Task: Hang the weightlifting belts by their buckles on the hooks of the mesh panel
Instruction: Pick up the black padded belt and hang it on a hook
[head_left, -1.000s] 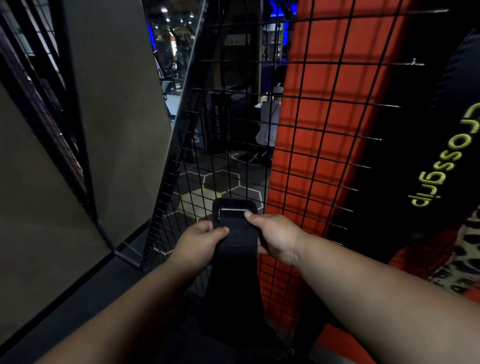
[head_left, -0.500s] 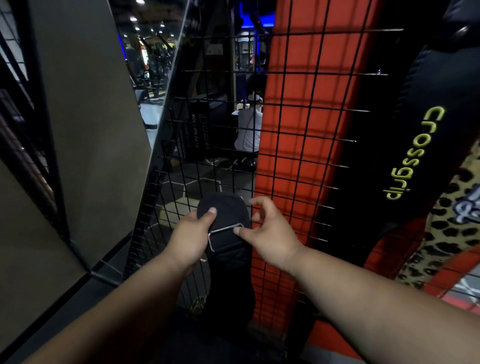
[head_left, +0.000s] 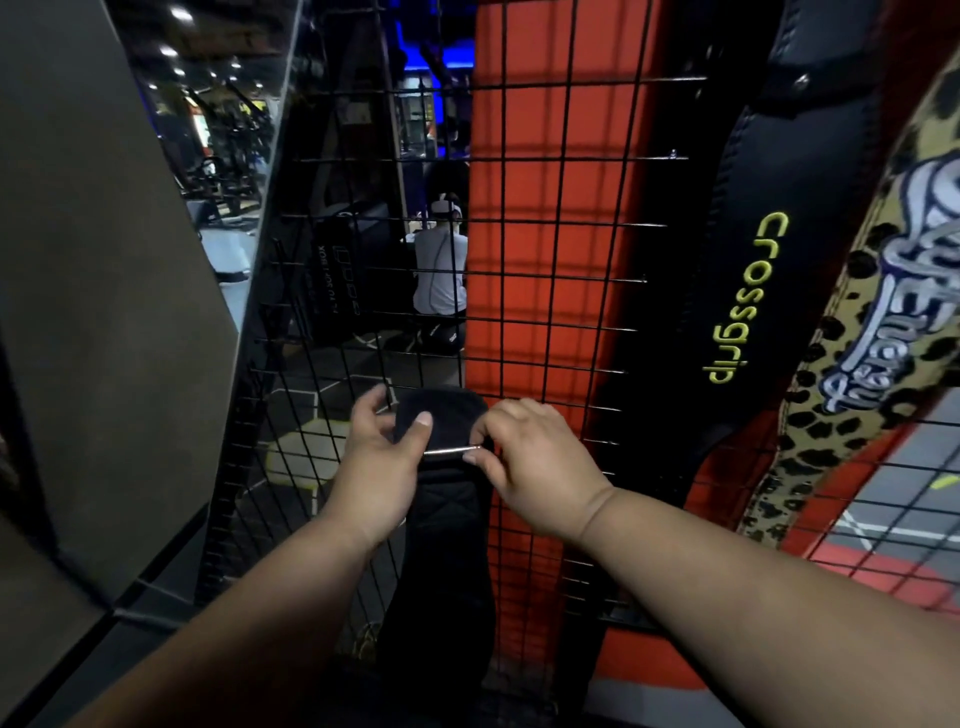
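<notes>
Dim gym space is showing through a black mesh panel (head_left: 519, 291) that is filling most of the view, with ceiling lights glowing far back on the left. Behind the mesh an orange pad (head_left: 550, 218) is standing upright, and a grey wall (head_left: 104, 291) is leaning across the left side. On the right two belts are already hanging against the panel: a black one lettered "crossgrip" (head_left: 779, 260) and, just beside it, a leopard-print one (head_left: 852, 395), cut off by the frame edge. Further back a person in a white shirt (head_left: 439, 270) is crouching on the floor, facing away.

Low in the middle, a black belt (head_left: 441, 545) is hanging down against the mesh. Its upper end is being held by both hands. The left hand (head_left: 376, 467) is gripping it, thumb on the front. The right hand (head_left: 535, 467) is pinching the metal buckle (head_left: 451, 451), which is showing only as a thin bright bar. Hooks are too small and dark to make out, so I cannot tell whether the buckle is touching one.
</notes>
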